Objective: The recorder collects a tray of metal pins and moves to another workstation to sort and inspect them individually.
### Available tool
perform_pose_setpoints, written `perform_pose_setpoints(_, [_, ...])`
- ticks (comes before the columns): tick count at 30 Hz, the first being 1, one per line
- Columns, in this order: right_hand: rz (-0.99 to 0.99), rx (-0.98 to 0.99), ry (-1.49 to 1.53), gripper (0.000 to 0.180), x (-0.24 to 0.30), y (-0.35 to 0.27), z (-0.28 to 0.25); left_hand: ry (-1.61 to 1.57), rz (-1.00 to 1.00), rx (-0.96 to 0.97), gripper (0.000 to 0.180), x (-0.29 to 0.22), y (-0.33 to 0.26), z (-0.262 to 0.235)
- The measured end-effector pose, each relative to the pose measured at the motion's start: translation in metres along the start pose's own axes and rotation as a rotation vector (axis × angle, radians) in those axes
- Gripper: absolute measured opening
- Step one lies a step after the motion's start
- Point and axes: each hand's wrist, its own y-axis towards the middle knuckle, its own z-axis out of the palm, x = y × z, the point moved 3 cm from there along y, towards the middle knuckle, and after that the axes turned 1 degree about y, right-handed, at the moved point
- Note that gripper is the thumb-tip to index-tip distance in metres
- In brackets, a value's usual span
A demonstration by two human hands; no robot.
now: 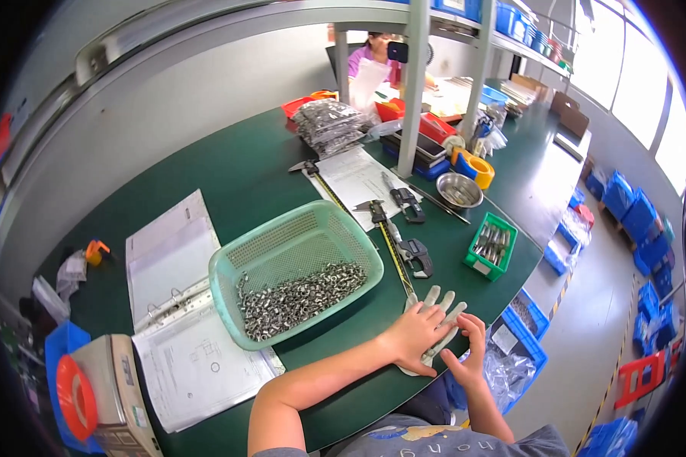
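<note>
1. Left hand [414, 333] lies flat, palm down, fingers spread, pressing on a white work glove [437, 318] at the near edge of the green surface [236, 164]. It grips nothing, only pins the glove.
2. Right hand [467, 352] sits at the glove's right side, fingers curled narrow against the glove edge. Can't tell if it actually pinches the fabric.
3. The glove lies flat on the surface, fingers pointing away from the person, just beyond the left hand's fingertips. Its cuff end is hidden under the hands.
4. Teal mesh basket [297, 266] is left of the hands, near but apart, and holds a heap of small metal rings [297, 298].
5. Two digital calipers [401, 242] lie between the basket and a small green bin [492, 245] of metal parts. The long caliper's beam ends just beside the glove's fingertips.
6. An open ring binder [177, 305] with drawing sheets lies left of the basket.
7. Farther back: a steel bowl [459, 190], a yellow tape roll [476, 167], bagged parts [329, 126].
8. Blue bins [527, 329] stand on the floor below the surface edge, right of the hands.
9. Another person sits at the far end of the bench, well apart.
</note>
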Motion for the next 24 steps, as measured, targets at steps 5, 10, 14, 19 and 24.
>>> perform_pose_setpoints(5, [-0.032,-0.099,-0.133,0.041,-0.001,-0.005,-0.002,0.057,-0.161,-0.063,0.06,-0.014,-0.005,0.017])
perform_pose_setpoints(10, [-0.085,-0.125,-0.225,0.033,-0.004,0.005,-0.01,0.06,-0.053,-0.037,0.046,-0.001,-0.019,0.007])
perform_pose_setpoints(14, [-0.135,-0.341,-0.335,0.032,-0.034,0.053,-0.047,0.085,-0.061,0.089,0.046,0.013,-0.042,-0.022])
perform_pose_setpoints(19, [-0.04,-0.389,-0.607,0.031,-0.07,0.104,-0.078,0.14,0.03,0.293,0.048,0.028,-0.063,-0.041])
perform_pose_setpoints(24, [-0.105,-0.339,-0.663,0.02,-0.071,0.089,-0.057,0.179,-0.011,0.326,0.059,0.02,-0.064,-0.051])
